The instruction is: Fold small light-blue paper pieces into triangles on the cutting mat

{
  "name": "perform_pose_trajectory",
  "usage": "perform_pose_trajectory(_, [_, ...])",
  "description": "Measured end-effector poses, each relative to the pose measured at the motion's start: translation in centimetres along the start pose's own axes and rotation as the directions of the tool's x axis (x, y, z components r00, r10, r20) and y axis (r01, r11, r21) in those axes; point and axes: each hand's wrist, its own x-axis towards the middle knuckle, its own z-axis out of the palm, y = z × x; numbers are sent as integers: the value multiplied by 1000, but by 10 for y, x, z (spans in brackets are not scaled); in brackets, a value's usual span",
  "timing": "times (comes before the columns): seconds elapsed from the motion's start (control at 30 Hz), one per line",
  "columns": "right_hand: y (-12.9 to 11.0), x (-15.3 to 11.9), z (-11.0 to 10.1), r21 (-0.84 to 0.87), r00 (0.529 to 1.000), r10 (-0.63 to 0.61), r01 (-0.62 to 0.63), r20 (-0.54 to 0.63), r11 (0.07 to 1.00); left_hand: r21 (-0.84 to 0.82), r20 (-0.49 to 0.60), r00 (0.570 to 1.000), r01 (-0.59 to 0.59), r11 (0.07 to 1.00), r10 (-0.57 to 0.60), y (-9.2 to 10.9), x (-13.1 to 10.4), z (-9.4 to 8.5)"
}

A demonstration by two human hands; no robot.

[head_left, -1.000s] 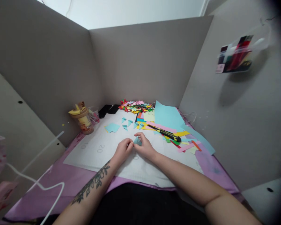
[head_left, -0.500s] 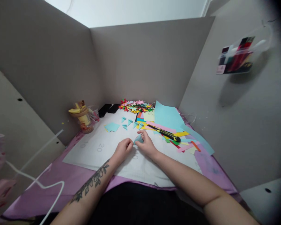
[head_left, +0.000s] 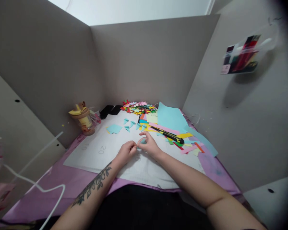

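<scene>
A small light-blue piece of paper (head_left: 142, 142) is held between my two hands above the white sheet (head_left: 91, 159). My right hand (head_left: 149, 145) has its thumb and fingers curled around it. Fingers of my left hand (head_left: 127, 150) are pinched at the paper's left edge and partly hide it. Just beyond my hands lie several small folded light-blue paper pieces (head_left: 132, 123). To their left is a stack of light-blue paper squares (head_left: 114, 129).
A black and yellow utility knife (head_left: 170, 135) rests over coloured paper strips (head_left: 189, 149) on the right. Behind are folded paper stars (head_left: 139, 108) and a large blue sheet (head_left: 171, 117). A tumbler (head_left: 83, 118) stands left, near black phone-like objects (head_left: 115, 110).
The blue paper in my hands has turned slightly and shows less of its surface. My hands stay almost in the same place, while the whole view shifts a little.
</scene>
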Motion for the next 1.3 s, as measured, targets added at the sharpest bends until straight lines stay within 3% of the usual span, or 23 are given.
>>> perform_pose_trajectory(0.2, [3,17,-21,146,995,57,-45,-77,988,-12,5,999,35,999,-35,-4,0,-1])
perform_pose_trajectory(0.37, [8,28,-39,166,963,7,39,-268,985,-36,-72,995,61,998,-63,-7,1,-1])
perform_pose_trajectory(0.4, [9,27,-38,158,964,-4,47,-264,986,-45,-103,992,71,997,-75,-8,2,-2])
perform_pose_trajectory(0.53, [9,16,-17,168,1000,-16,15,7,986,-66,-155,983,91,994,-100,-11,2,-1])
perform_pose_trajectory(0.6, [8,11,-5,167,998,-14,3,64,986,-66,-149,985,82,994,-91,-12,3,0])
perform_pose_trajectory(0.8, [6,8,-1,135,999,13,-7,-48,991,-11,-128,990,65,998,-65,-14,3,3])
perform_pose_trajectory(1.2, [13,15,-5,254,994,79,-59,-70,965,45,-120,991,58,997,-53,-13,3,3])
perform_pose_trajectory(1.3, [14,19,-13,257,981,85,-37,-177,966,30,-178,980,96,995,-89,-16,3,0])
